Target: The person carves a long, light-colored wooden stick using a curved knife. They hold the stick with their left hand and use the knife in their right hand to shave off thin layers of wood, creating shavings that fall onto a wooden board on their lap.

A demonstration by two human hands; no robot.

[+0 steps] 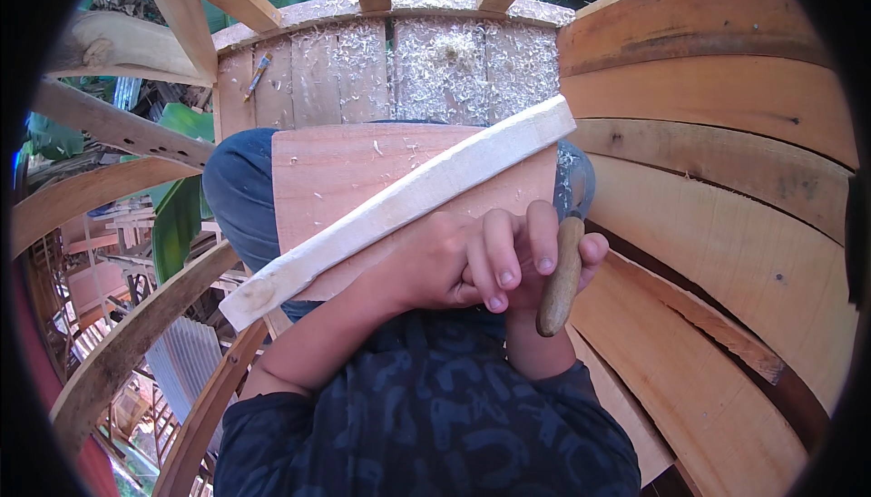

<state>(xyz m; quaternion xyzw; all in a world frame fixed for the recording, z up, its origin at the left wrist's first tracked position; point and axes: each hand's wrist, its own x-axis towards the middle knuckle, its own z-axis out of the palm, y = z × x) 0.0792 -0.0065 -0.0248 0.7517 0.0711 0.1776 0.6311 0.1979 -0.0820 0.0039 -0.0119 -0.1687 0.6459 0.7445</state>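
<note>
Head cam's got the right hand loosely curled round a wooden tool handle, left hand half-closed near a pale wooden bar, can't tell its grip.

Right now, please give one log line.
right hand: holding brown wooden handle; left hand: beside right; long pale wooden bar: across pinkish wooden board

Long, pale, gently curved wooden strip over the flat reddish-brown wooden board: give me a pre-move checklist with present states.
1. Flat reddish-brown wooden board spans both blue-trousered legs: ok.
2. Long, pale, gently curved wooden strip crosses the board: ok, diagonally, both ends overhanging.
3. Board free of thin pale shavings: not ok, a few lie on it.
4. Left bare hand steadies the strip: cannot tell, contact is unclear.
5. Right bare hand firmly grips the rounded brown wooden handle: cannot tell, fingers overlap.
6. Handle's far end clear of the right leg: cannot tell, mostly hidden.
</note>
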